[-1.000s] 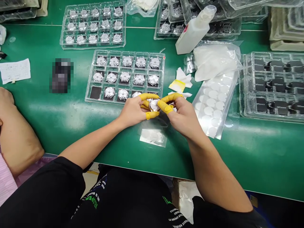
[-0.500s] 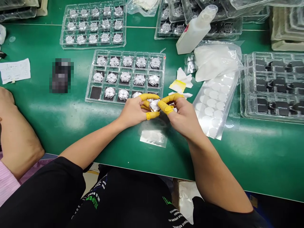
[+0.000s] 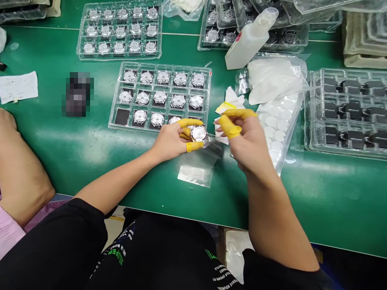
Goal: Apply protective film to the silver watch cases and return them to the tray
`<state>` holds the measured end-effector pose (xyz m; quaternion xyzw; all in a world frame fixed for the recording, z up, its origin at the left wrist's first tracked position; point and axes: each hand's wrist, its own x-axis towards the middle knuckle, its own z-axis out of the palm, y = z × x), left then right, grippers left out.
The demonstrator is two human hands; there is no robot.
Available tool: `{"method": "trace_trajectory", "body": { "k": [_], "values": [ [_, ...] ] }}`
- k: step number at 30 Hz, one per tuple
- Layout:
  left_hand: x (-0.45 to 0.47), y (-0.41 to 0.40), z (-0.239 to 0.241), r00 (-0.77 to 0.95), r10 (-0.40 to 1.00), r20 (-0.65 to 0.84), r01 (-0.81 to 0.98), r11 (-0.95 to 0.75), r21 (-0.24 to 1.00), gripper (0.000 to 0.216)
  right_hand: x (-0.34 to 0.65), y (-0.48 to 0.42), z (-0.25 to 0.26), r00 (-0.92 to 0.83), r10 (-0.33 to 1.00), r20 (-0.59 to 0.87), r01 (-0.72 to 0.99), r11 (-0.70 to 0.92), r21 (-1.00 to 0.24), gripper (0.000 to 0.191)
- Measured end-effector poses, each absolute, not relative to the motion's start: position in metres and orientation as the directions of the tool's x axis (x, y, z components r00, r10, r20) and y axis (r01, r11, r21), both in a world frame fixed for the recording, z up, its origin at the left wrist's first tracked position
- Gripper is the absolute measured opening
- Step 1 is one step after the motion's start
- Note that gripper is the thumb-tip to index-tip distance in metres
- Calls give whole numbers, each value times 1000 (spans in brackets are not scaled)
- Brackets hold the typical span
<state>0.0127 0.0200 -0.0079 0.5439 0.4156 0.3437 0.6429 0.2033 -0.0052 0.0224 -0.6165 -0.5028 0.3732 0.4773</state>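
Note:
My left hand, with yellow finger cots, is pinched round a round silver watch case just in front of the near clear tray of watch cases. My right hand, also with yellow cots, is off the case and to its right, thumb and forefinger pinched together on something small I cannot make out. A small clear bag lies on the green table below the hands. A sheet of round white stickers lies right beside my right hand.
A second tray of watch cases sits farther back. A white squeeze bottle lies behind a plastic bag of white pads. Trays with dark parts stand at the right. Another person's arm rests at the left edge, by a paper note.
My right hand has let go of the watch case and pulled away to the right and slightly up, fingers still pinched. My left hand keeps the case in place.

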Motion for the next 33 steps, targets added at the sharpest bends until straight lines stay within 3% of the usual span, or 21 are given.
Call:
{"method": "trace_trajectory", "body": {
  "k": [6,10,13,19,27,33],
  "values": [
    [12,19,-3,427,888,-173,21,182,983,59,216,0,27,393,919,23,46,5,-999,45],
    [12,19,-4,418,895,-157,24,162,986,57,215,-1,29,254,962,-98,-21,-95,-995,35],
    [12,19,-8,422,893,-158,13,168,986,60,210,-4,29,125,972,-199,7,-202,-979,51],
    [11,19,-9,436,888,-144,-1,161,987,65,187,-8,25,-11,937,-348,0,-348,-937,57],
    [10,19,-7,440,890,-117,65,98,993,60,177,-7,18,175,929,-326,-109,-311,-944,35],
    [12,19,-6,431,890,-150,30,152,988,62,184,-6,15,124,950,-285,-35,-283,-958,48]
  ]
}}
